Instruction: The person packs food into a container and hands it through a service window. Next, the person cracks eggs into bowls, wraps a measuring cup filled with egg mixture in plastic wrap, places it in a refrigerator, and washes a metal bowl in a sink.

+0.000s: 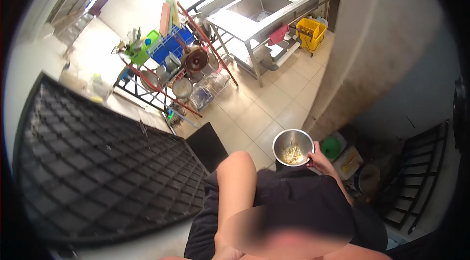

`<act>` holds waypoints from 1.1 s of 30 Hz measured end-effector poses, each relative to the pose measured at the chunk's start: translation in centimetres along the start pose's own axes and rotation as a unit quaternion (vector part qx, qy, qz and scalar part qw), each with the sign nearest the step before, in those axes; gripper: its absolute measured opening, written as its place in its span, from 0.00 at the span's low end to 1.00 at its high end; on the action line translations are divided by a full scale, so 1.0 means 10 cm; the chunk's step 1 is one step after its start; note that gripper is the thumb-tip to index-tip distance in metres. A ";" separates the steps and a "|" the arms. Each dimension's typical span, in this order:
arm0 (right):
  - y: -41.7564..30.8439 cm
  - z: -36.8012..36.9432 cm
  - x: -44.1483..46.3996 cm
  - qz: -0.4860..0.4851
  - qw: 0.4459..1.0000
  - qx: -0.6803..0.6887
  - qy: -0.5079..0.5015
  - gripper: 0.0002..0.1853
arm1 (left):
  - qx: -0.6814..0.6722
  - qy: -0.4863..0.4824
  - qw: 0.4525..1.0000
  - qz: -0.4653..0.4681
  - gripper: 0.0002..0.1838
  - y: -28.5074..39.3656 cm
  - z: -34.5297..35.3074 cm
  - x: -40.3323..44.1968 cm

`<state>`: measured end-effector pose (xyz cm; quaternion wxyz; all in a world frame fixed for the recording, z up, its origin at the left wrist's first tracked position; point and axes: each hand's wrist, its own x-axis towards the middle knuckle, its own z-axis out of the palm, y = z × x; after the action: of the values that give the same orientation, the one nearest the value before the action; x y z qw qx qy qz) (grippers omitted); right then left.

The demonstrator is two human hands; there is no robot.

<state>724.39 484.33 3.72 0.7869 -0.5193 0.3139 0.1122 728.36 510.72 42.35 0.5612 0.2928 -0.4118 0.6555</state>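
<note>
A round metal bowl (pixel 285 140) is held out in front of my dark shirt, its mouth facing up toward me. Pale, yellowish chopped bits (pixel 292 154) lie in the bottom of it. My right hand (pixel 319 160) grips the bowl's right side, with the thumb by the rim and other fingers around the outside. The left arm is bent with its elbow forward. My left hand (pixel 227 251) is close to my body at the lower edge of the view, its fingers hidden.
A rack with pans (pixel 195 59) stands ahead, beside a metal sink counter (pixel 230 25). A yellow mop bucket (pixel 310 35) sits by the counter. Black lattice (pixel 107 162) flanks the left; a wall (pixel 362 39) and several containers, including a green one (pixel 331 147), are right.
</note>
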 end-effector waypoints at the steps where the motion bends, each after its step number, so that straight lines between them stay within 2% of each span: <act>1: -0.31 0.14 0.18 -0.019 1.000 0.000 -0.023 0.24 | -0.008 -0.008 1.000 -0.006 0.17 -0.27 0.10 -0.07; 4: -1.05 0.51 0.73 0.001 0.999 0.015 -0.029 0.24 | -0.033 -0.014 0.999 -0.016 0.17 -1.10 0.35 -0.35; 10: -2.10 0.75 1.97 -0.076 0.996 0.043 0.022 0.30 | -0.105 0.005 0.994 -0.044 0.16 -2.82 0.72 -1.27; 12: -2.38 0.86 2.25 -0.141 0.961 -0.088 0.219 0.32 | -0.127 0.011 0.990 -0.056 0.16 -3.43 0.84 -1.62; 13: -2.39 0.85 2.50 -0.201 0.931 -0.085 0.291 0.30 | -0.137 0.008 0.989 -0.060 0.16 -3.75 0.92 -1.78; 17: -3.14 0.40 3.40 -0.228 0.899 0.100 0.359 0.31 | -0.183 0.032 0.980 -0.073 0.16 -4.97 1.36 -2.36; 18: -3.53 0.41 3.46 -0.197 0.891 0.152 0.379 0.31 | -0.193 0.040 0.977 -0.084 0.16 -5.25 1.47 -2.49; 21: -3.96 0.04 4.02 -0.239 0.860 0.178 0.415 0.29 | -0.220 0.048 0.968 -0.110 0.16 -6.06 1.90 -2.90; 26: -5.16 -0.96 5.34 -0.227 0.894 0.145 0.359 0.27 | -0.258 0.063 0.955 -0.134 0.17 -7.21 2.72 -3.74; 28: -5.83 -1.46 6.17 -0.241 0.909 0.120 0.318 0.26 | -0.266 0.078 0.951 -0.140 0.17 -7.66 3.06 -4.14; 31: -6.91 -2.15 7.63 -0.242 0.938 0.099 0.226 0.28 | -0.254 0.168 0.940 -0.153 0.17 -8.47 3.57 -4.84; 32: -7.29 -2.29 8.15 -0.262 0.940 0.075 0.207 0.28 | -0.242 0.142 0.941 -0.191 0.17 -8.85 3.65 -5.18; 33: -7.59 -2.45 8.62 -0.275 0.940 0.056 0.192 0.29 | -0.038 0.097 0.970 -0.219 0.16 -9.28 3.86 -5.68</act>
<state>820.28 416.69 1.31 0.7400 -0.5517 0.3096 -0.2283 827.25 451.95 32.75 0.7390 0.2892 -0.3056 0.5261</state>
